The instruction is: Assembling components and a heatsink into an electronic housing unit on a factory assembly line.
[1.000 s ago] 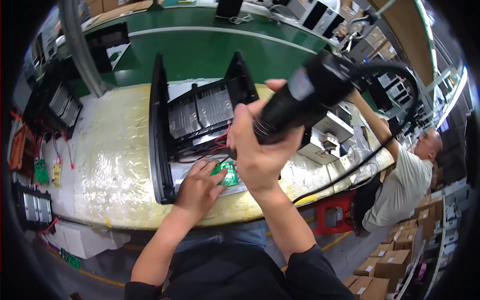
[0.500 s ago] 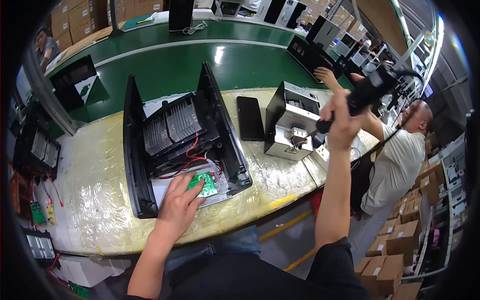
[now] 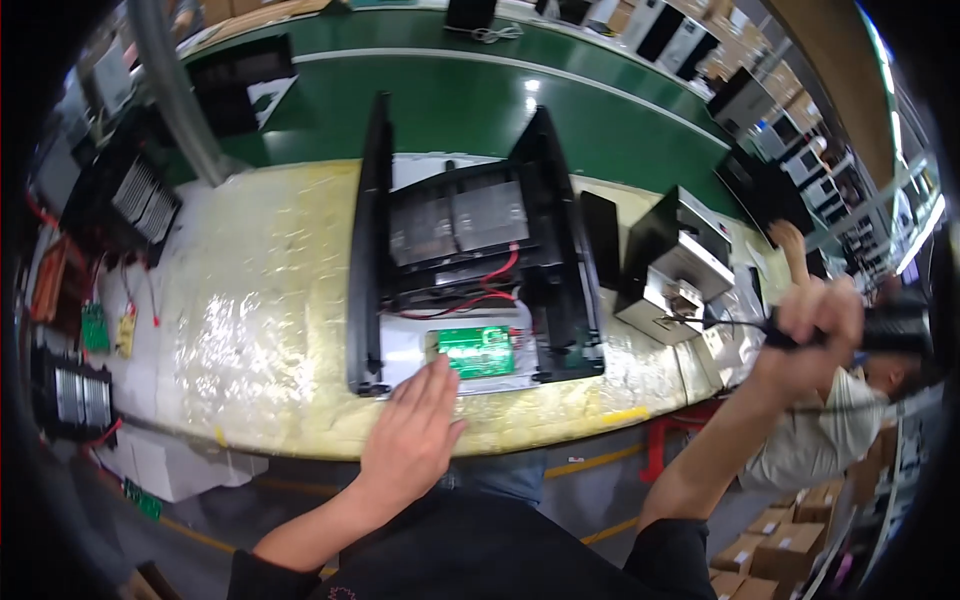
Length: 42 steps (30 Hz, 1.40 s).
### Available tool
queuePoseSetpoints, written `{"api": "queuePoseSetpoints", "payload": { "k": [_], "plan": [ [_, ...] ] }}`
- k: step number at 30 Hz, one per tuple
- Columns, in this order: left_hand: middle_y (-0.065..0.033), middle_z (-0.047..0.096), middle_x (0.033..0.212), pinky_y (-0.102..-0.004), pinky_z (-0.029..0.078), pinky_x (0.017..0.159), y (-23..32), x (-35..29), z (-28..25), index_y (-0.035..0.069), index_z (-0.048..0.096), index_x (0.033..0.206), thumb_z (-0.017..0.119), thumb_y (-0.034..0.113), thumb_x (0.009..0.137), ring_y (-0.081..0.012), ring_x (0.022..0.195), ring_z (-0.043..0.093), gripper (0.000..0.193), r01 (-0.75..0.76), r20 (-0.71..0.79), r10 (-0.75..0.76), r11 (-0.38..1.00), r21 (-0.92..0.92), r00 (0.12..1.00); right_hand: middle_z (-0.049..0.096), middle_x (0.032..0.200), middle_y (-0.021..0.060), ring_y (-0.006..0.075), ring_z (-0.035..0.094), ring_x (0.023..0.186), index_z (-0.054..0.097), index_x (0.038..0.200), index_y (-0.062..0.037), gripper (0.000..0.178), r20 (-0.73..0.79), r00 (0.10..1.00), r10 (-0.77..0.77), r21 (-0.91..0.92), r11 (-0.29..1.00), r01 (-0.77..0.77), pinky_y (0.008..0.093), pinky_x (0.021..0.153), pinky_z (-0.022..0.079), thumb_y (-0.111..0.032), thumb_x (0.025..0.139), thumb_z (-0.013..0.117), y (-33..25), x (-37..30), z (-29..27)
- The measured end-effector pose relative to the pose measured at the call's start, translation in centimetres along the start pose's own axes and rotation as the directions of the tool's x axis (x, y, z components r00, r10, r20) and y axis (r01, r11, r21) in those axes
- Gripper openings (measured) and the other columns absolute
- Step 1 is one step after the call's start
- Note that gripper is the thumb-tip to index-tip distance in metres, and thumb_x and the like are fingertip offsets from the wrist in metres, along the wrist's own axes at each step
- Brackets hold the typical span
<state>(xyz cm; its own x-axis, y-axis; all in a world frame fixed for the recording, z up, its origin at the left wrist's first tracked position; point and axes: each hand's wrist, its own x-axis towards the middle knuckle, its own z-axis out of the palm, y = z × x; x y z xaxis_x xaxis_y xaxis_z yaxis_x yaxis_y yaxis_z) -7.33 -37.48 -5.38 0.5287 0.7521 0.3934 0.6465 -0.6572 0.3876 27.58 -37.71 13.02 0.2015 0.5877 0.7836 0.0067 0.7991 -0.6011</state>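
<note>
An open black housing point(image 3: 371, 250) stands on the bench, its two side panels upright. Inside are a ribbed, greyish metal block point(image 3: 455, 222) and red wires. A green circuit board point(image 3: 480, 352) lies flat at the housing's near end. My left hand point(image 3: 412, 430) is open, palm down, with its fingertips at the board's near left edge. My right hand point(image 3: 815, 325), smeared by motion, is wrapped round a black electric screwdriver point(image 3: 895, 328). The screwdriver's thin shaft reaches left to the small metal mechanism point(image 3: 683, 302) on the front of a silver and black box point(image 3: 640, 290).
A dark flat phone-like slab point(image 3: 600, 240) lies between housing and box. Another housing point(image 3: 125, 205) and loose circuit boards point(image 3: 95, 327) are at the left. Behind the bench runs a green conveyor point(image 3: 440, 105). At the right is a co-worker in a light shirt point(image 3: 815, 440).
The view has turned, so the bench things appear shifted right. My left hand has slid back off the circuit board to its edge. My right hand has come lower with the screwdriver, now nearly level.
</note>
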Motion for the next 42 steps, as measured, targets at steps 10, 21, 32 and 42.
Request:
{"api": "queuePoseSetpoints", "payload": {
  "k": [10,21,32,42],
  "plan": [
    [-0.0238,0.048,0.147,-0.0428,0.040,0.111,0.6,0.8,1.3,-0.009,0.051,0.136,0.066,0.014,0.090,-0.0347,0.133,0.050,0.053,0.021,0.026,-0.020,0.999,-0.031,0.999,0.048,0.068,0.0039,0.0095,0.045,0.047,0.034,0.139,0.0001,0.046,-0.025,0.999,-0.031,0.201,0.979,0.036,0.0256,0.043,0.041,-0.003,0.096,0.051,6.5,-3.8,18.7],
    [-0.0200,0.048,0.147,-0.0409,0.041,0.109,1.3,0.9,1.2,-0.005,0.051,0.137,0.065,0.014,0.091,-0.0326,0.132,0.050,0.052,0.013,-0.032,-0.015,0.999,-0.046,0.999,0.049,0.064,0.0035,0.0095,0.047,0.045,0.025,0.141,-0.0011,0.059,0.078,0.984,0.160,-0.058,0.986,-0.156,0.0271,0.044,0.044,0.000,0.093,0.058,10.8,-4.7,19.3],
    [-0.0216,0.051,0.144,-0.0428,0.044,0.107,1.2,0.7,1.0,-0.007,0.053,0.134,0.068,0.012,0.088,-0.0359,0.127,0.053,0.052,0.010,-0.044,-0.014,0.997,-0.082,0.999,0.050,0.066,0.0024,0.0105,0.048,0.046,0.036,0.133,-0.0028,0.048,0.072,0.965,0.251,0.030,0.967,-0.254,0.0265,0.045,0.043,0.008,0.092,0.057,12.4,-4.5,19.9],
    [-0.0236,0.048,0.147,-0.0461,0.040,0.110,-0.6,-0.6,-0.5,-0.007,0.051,0.137,0.069,0.014,0.086,-0.0382,0.133,0.048,0.058,0.030,0.087,-0.028,0.999,-0.021,0.996,0.046,0.067,0.0020,0.0108,0.039,0.044,0.043,0.082,-0.0083,0.024,-0.062,0.997,0.048,0.182,0.983,-0.036,0.0282,0.043,0.039,-0.019,0.103,0.047,4.5,-1.9,15.3]
  ]
}}
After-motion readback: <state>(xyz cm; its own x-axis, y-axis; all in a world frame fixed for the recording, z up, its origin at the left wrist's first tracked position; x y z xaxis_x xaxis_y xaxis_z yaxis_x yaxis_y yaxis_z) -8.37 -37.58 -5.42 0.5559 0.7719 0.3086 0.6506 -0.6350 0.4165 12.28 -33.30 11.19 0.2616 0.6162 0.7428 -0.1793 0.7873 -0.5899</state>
